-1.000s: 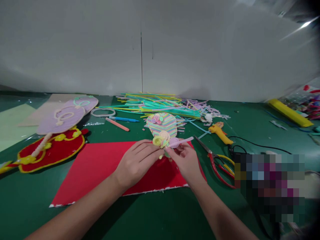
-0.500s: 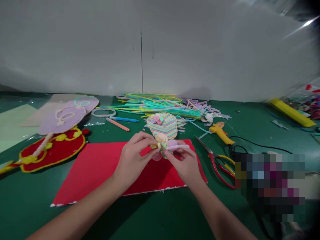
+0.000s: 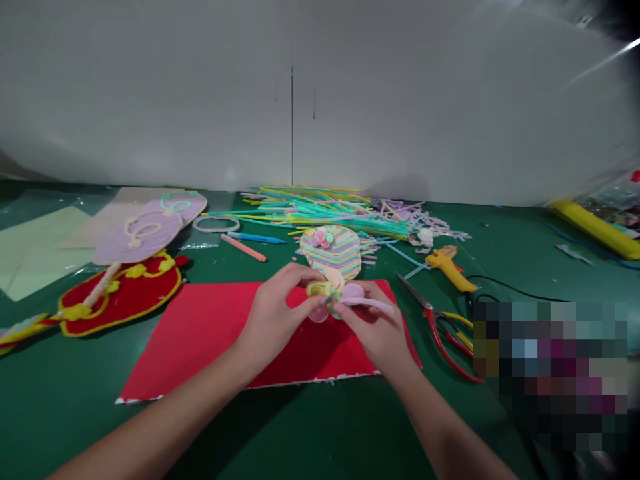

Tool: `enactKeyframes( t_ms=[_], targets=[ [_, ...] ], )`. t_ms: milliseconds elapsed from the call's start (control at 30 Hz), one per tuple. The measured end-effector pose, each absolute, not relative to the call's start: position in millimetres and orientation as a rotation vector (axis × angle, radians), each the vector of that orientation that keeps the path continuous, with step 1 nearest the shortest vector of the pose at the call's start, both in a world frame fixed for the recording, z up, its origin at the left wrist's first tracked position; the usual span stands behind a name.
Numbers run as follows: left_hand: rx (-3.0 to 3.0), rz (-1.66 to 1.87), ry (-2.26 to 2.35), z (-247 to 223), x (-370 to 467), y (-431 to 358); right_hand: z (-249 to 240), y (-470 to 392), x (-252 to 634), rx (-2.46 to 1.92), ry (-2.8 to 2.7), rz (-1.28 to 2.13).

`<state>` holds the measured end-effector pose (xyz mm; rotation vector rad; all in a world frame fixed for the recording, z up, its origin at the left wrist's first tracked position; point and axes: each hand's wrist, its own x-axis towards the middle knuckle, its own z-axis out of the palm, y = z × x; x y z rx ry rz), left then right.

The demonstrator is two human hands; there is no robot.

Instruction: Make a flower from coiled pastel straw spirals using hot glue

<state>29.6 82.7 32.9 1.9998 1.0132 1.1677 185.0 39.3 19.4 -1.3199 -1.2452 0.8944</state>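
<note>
With the fingertips of my left hand (image 3: 277, 300) and my right hand (image 3: 377, 330) I pinch the pastel flower (image 3: 335, 287), a lilac strip (image 3: 370, 304) sticking out across the right one, over the far part of the red board (image 3: 210, 320), just in front of the striped disc (image 3: 333, 253).

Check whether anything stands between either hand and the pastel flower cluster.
Nothing visible does: the left hand and the right hand both hold the flower cluster directly, above the red sheet. The striped disc lies beyond it, not between.
</note>
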Motion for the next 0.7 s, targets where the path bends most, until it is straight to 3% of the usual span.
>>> enactKeyframes(
  t_ms=[700],
  targets=[
    [1.877,0.878,0.918,37.0,27.4,83.3,20.3,39.5,188.4,-1.327,-1.294,1.026]
  ],
)
